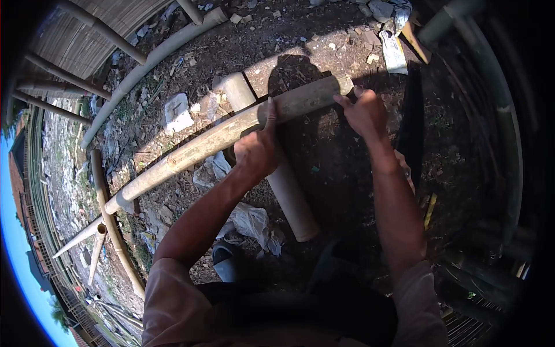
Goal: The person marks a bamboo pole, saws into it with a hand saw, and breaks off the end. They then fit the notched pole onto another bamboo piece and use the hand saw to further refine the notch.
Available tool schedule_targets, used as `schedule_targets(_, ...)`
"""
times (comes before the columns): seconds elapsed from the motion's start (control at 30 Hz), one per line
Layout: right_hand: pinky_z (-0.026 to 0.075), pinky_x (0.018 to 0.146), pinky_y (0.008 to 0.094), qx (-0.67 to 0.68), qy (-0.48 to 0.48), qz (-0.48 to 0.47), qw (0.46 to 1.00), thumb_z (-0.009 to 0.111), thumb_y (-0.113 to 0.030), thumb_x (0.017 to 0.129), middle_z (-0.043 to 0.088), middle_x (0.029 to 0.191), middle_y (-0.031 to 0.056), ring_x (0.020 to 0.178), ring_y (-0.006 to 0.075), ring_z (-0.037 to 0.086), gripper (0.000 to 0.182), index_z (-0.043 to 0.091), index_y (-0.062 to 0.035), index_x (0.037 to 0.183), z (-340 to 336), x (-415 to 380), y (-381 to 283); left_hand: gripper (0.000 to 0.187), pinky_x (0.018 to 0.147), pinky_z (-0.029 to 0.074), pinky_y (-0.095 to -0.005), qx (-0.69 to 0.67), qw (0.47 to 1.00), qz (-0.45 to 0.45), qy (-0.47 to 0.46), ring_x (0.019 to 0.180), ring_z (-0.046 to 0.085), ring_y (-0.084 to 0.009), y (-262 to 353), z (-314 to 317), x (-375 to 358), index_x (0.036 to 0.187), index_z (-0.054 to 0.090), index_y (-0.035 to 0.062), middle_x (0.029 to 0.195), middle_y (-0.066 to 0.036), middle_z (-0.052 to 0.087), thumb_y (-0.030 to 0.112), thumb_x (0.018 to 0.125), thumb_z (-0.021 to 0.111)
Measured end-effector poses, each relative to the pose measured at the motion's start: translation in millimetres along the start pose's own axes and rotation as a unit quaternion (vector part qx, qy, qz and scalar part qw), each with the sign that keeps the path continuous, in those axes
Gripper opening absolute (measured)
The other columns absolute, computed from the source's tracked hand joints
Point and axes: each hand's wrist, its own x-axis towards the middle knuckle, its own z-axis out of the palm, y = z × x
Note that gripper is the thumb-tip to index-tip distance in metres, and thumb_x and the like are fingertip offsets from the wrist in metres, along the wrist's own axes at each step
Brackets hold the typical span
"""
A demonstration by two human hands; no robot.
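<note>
A long, thick bamboo pole (202, 144) lies slanted across a second, shorter bamboo log (289, 196) that rests on the dirt. My left hand (257, 150) grips the long pole near its middle, thumb up along its side. My right hand (364, 110) holds the pole's cut end at the upper right. My shadow falls over that end and the ground under it.
Thin bamboo poles (144, 63) lie on the ground at upper left, next to a woven bamboo panel (75, 34). White plastic scraps (248, 222), stones and rubble litter the dirt. Dark upright bamboo stems (503, 104) stand at the right. My foot (225, 260) is below the log.
</note>
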Motion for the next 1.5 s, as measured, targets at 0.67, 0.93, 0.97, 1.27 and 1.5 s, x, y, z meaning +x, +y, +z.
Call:
schedule_targets(0.67, 0.056, 0.085, 0.0525, 0.066, -0.053, -0.042, 0.996, 0.073, -0.025, 0.093, 0.075, 0.103, 0.0222, 0.103, 0.0437, 0.071, 0.031, 0.073, -0.0066, 0.118, -24, -7, 12, 0.087, 0.09, 0.053, -0.0557, -0.123, 0.99, 0.061, -0.014, 0.096, 0.073, -0.0457, 105, -34, 81, 0.166, 0.03, 0.0215, 0.101, -0.028, 0.074, 0.032, 0.09, 0.072)
schedule_targets(0.93, 0.057, 0.086, 0.0459, 0.192, -0.023, -0.062, 0.979, 0.072, -0.028, 0.098, 0.074, 0.11, 0.0241, 0.104, 0.041, 0.072, 0.044, 0.067, -0.0066, 0.136, 21, -14, 43, 0.096, 0.118, 0.036, -0.0554, -0.071, 0.993, -0.086, -0.034, 0.136, 0.054, -0.0414, -16, -29, 38, 0.147, 0.059, 0.0198, 0.139, -0.025, 0.061, 0.067, 0.068, 0.087)
schedule_targets(0.97, 0.057, 0.084, 0.0372, 0.266, 0.0, -0.067, 0.962, 0.075, -0.018, 0.097, 0.076, 0.108, 0.0198, 0.098, 0.0319, 0.076, 0.037, 0.069, -0.0002, 0.129, 21, -21, 43, 0.092, 0.118, 0.034, -0.0567, -0.06, 0.996, -0.063, 0.021, 0.133, 0.055, -0.0405, -14, -20, 28, 0.143, 0.06, 0.0187, 0.135, -0.022, 0.062, 0.065, 0.069, 0.088)
schedule_targets(1.27, 0.053, 0.078, 0.0249, 0.525, -0.106, -0.046, 0.844, 0.079, -0.007, 0.095, 0.062, 0.102, 0.0025, 0.087, 0.0072, 0.061, 0.021, 0.07, 0.0052, 0.109, 43, -69, 109, 0.082, 0.116, 0.019, -0.0584, -0.035, 0.967, -0.011, 0.253, 0.131, 0.039, -0.0419, 22, 62, -51, 0.149, 0.046, 0.0063, 0.14, -0.022, 0.045, 0.043, 0.085, 0.081)
schedule_targets(1.5, 0.053, 0.087, 0.0259, 0.505, -0.107, -0.021, 0.856, 0.074, -0.006, 0.098, 0.068, 0.115, 0.0014, 0.101, 0.0085, 0.063, 0.037, 0.065, 0.0026, 0.133, 43, -67, 112, 0.075, 0.112, 0.022, -0.0595, -0.018, 0.969, -0.032, 0.246, 0.129, 0.039, -0.0438, 23, 54, -55, 0.152, 0.047, 0.0097, 0.141, -0.023, 0.043, 0.048, 0.092, 0.072)
